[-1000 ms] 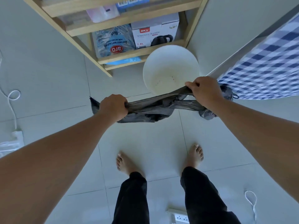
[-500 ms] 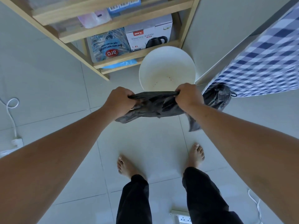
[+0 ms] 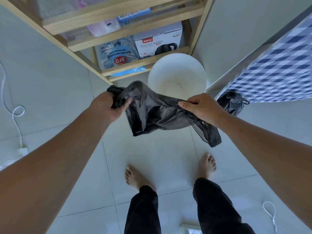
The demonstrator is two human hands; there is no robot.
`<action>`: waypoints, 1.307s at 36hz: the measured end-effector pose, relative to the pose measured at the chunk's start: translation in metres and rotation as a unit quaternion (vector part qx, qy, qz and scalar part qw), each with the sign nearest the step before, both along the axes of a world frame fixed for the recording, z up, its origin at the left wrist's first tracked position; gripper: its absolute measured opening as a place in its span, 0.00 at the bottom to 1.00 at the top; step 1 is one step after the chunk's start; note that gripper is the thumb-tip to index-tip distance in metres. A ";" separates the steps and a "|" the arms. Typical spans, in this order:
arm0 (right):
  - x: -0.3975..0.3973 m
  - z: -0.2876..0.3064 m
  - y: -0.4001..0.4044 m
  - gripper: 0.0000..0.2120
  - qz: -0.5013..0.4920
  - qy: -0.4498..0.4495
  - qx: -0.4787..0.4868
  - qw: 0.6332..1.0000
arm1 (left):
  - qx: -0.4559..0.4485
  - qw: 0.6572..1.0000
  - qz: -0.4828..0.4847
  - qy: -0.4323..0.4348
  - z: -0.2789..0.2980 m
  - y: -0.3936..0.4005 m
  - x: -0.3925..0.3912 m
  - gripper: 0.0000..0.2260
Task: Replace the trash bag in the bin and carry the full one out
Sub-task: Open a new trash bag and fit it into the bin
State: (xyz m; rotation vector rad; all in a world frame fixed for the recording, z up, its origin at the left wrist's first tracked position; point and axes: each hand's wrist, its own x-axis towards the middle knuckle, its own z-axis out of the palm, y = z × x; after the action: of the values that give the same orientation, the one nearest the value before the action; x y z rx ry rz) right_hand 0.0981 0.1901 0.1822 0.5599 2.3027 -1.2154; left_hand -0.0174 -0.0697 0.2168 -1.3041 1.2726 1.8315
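A: What is held by the left hand (image 3: 108, 107) now?

B: One bunched end of the new bag (image 3: 162, 112) is gripped in it, with the fingers curled shut. The other edge is pinched between the thumb and fingers of the right hand (image 3: 201, 108).

A: What is different from a moment ago?

B: Half a second back the bag was pulled tight and flat, like a band, between two closed fists. Now it is loosened. The hands are spread wider apart, and the black plastic is puffed up in the middle, with one corner hanging down toward the floor (image 3: 152, 157).

A: What is meant by that?

B: It looks like the bag is being shaken open, so its mouth can be found. No open mouth can be seen yet.

A: And the bin (image 3: 177, 65)?

B: It is seen just past the hands, beside the wooden shelf (image 3: 143, 62). Nothing is inside it but a few specks. The new bag is held in the air in front of it, not in it yet.

A: Where is the full bag (image 3: 232, 103)?

B: It is set on the floor, tied, beside the checked cloth (image 3: 278, 70). It is not yet carried out.
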 end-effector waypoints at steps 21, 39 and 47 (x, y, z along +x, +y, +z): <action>0.017 -0.012 0.029 0.30 -0.372 0.047 -0.032 0.927 | 0.045 0.951 -0.307 -0.003 0.007 -0.016 0.009 0.14; 0.024 -0.018 0.053 0.14 -0.549 -0.070 -0.089 0.828 | 0.100 0.954 -0.276 0.067 0.018 0.052 0.023 0.18; 0.019 0.009 0.076 0.05 -0.550 -0.025 -0.068 0.832 | -0.105 0.805 -0.565 0.151 -0.022 0.042 0.007 0.22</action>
State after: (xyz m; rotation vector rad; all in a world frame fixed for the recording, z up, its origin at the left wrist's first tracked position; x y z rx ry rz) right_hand 0.1168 0.2663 0.1910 1.9830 1.7422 -1.7445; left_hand -0.0106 -0.0281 0.1952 -0.1200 1.8705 1.0129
